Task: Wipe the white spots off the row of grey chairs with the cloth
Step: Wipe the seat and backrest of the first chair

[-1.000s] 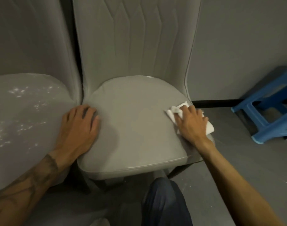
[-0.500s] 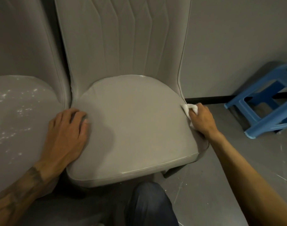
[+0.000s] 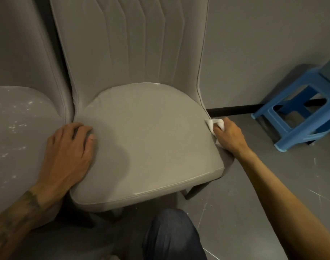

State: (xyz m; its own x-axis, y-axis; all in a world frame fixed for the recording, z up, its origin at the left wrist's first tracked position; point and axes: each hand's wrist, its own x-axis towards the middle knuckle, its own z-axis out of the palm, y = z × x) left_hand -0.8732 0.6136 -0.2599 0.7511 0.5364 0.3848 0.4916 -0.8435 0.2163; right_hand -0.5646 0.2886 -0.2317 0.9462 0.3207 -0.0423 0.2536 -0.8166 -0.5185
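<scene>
A grey padded chair [image 3: 149, 139] stands in the middle, its seat smooth with only faint white marks at the back rim and front edge. My left hand [image 3: 70, 152] lies flat on the seat's left edge, fingers spread. My right hand [image 3: 228, 136] presses a small white cloth [image 3: 212, 123] against the seat's right side edge, fingers closed around it. A second grey chair [image 3: 19, 139] at the left touches the first one, and its seat carries several white spots.
A blue plastic stool [image 3: 299, 111] stands on the grey floor at the right, near the wall. A black baseboard strip [image 3: 233, 110] runs along the wall behind the chair. My knee in dark trousers [image 3: 171, 235] is below the seat's front edge.
My right hand slid the cloth off the top of the seat to its right side edge and bunched it up. My left hand stayed on the seat's left edge.
</scene>
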